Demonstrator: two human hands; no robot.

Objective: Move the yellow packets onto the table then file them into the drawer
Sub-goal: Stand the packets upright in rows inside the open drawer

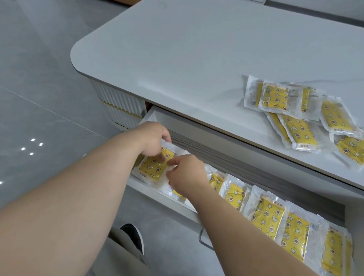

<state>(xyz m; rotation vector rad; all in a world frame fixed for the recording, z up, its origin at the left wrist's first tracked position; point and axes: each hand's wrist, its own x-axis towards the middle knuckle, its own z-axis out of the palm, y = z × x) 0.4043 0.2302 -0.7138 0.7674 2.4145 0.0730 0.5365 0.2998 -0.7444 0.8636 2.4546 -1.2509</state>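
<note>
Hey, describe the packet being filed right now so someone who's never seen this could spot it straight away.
Find the open white drawer under the grey table. Follow its row of yellow packets to the left end. The leftmost packet leans back showing its whole star-and-moon face, while its neighbours stand upright, each half hidden by the next.

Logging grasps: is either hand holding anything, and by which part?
Both hold one yellow packet in the drawer: left hand grips its top edge, right hand pinches its right edge.
</note>
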